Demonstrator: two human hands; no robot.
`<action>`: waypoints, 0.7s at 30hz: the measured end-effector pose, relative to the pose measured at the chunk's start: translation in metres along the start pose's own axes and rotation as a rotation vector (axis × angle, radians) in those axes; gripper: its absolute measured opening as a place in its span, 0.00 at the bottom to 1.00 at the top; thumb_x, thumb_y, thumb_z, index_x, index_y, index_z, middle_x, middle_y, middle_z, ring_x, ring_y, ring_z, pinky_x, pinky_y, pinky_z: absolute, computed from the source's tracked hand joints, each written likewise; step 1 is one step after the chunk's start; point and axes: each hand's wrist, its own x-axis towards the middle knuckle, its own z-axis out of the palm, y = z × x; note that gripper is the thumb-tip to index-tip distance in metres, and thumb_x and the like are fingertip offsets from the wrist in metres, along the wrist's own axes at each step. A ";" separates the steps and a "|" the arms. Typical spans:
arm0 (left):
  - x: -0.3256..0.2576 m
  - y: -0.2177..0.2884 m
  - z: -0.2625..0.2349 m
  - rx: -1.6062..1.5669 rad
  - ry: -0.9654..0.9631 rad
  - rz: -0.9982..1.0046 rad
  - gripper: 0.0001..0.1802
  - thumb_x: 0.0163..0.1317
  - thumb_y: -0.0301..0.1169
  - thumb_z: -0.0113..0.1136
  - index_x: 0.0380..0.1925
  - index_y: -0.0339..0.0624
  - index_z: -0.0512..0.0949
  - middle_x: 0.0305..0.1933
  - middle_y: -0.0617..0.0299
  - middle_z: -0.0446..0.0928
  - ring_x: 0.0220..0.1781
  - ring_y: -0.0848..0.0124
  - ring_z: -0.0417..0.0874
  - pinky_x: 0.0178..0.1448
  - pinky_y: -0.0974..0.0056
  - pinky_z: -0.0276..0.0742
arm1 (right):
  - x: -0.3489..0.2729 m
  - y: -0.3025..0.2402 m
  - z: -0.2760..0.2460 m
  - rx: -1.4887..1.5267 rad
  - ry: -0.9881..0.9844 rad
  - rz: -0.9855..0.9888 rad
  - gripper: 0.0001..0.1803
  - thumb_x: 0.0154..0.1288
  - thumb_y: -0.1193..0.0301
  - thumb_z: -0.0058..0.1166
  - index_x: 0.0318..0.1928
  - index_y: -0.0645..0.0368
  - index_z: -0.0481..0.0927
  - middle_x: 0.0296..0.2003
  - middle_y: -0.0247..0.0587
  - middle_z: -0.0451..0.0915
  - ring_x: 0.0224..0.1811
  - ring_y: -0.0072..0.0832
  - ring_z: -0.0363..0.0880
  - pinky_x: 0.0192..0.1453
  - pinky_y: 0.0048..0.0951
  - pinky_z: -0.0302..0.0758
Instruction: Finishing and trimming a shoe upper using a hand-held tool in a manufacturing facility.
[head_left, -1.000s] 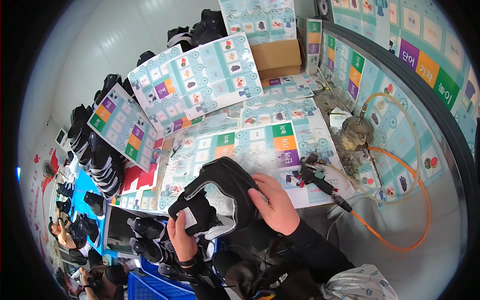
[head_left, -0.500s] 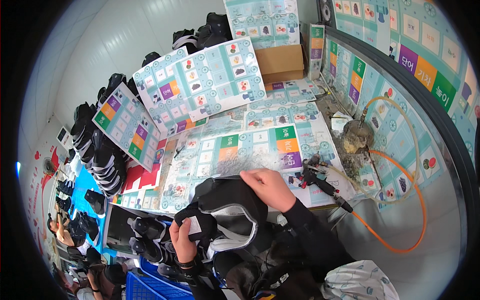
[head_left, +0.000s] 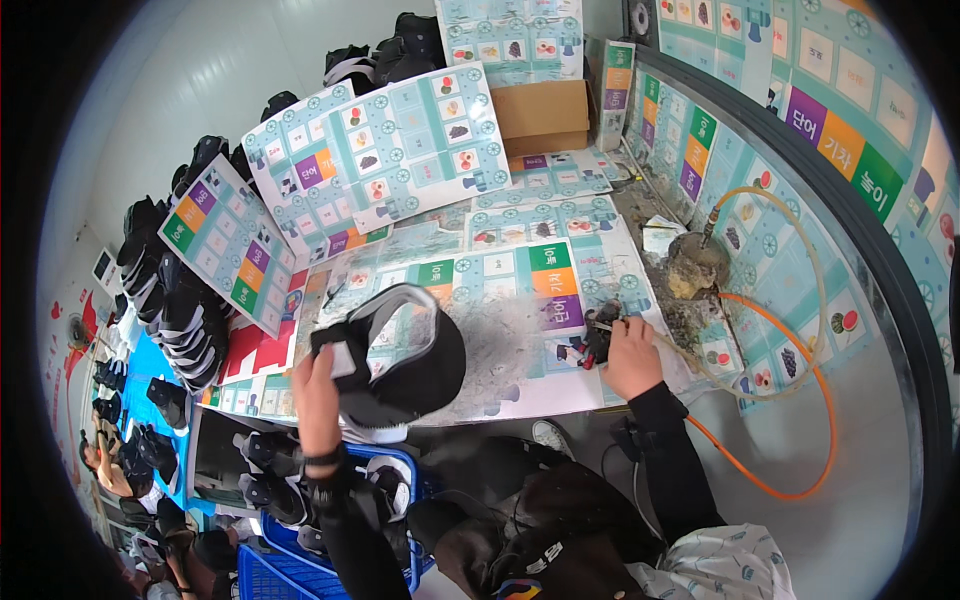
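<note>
My left hand (head_left: 317, 400) grips a black shoe upper (head_left: 440, 368) by the end with a white label. The upper hangs tilted over the near edge of the table, its grey-lined opening turned upward. At the table's right, my right hand (head_left: 632, 362) is closed around a dark spray gun (head_left: 597, 345), which is low over the table's surface. My palm and fingers cover most of the gun's handle.
Printed boards (head_left: 430, 150) line the table's back; a cardboard box (head_left: 540, 115) stands behind. An orange hose (head_left: 815, 420) loops at right, near a crusted pot (head_left: 695, 268). Black uppers (head_left: 185, 325) are piled at left. Below is a blue crate (head_left: 410, 470). People work at far left.
My right hand has let go of the shoe upper, moved right and taken hold of the spray gun. My left hand has shifted left and turned the upper so its opening faces up.
</note>
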 end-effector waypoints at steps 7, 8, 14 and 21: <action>0.043 -0.027 0.096 -0.505 -0.308 -0.413 0.22 0.74 0.36 0.58 0.42 0.17 0.80 0.40 0.48 0.83 0.38 0.62 0.88 0.40 0.59 0.94 | 0.043 0.004 0.006 -0.163 0.151 0.063 0.20 0.59 0.66 0.69 0.44 0.68 0.80 0.48 0.57 0.80 0.57 0.55 0.79 0.53 0.52 0.83; 0.045 -0.025 0.101 -0.494 -0.312 -0.421 0.22 0.73 0.35 0.59 0.43 0.17 0.80 0.41 0.48 0.83 0.39 0.62 0.89 0.41 0.59 0.94 | 0.047 0.007 -0.011 -0.166 0.151 0.071 0.20 0.59 0.66 0.69 0.44 0.68 0.80 0.48 0.57 0.80 0.57 0.55 0.79 0.53 0.52 0.83; 0.042 -0.026 0.105 -0.462 -0.312 -0.434 0.22 0.73 0.35 0.59 0.42 0.17 0.80 0.40 0.49 0.84 0.39 0.63 0.89 0.41 0.61 0.93 | 0.001 -0.007 -0.052 1.354 -0.125 0.247 0.11 0.62 0.76 0.62 0.45 0.62 0.88 0.36 0.38 0.90 0.37 0.28 0.88 0.36 0.32 0.81; 0.040 -0.024 0.104 -0.389 -0.365 -0.419 0.20 0.74 0.38 0.59 0.43 0.24 0.81 0.38 0.54 0.84 0.36 0.65 0.89 0.41 0.63 0.91 | -0.063 -0.094 -0.028 1.463 -0.217 0.055 0.09 0.65 0.74 0.63 0.43 0.65 0.80 0.27 0.41 0.81 0.29 0.26 0.79 0.39 0.31 0.74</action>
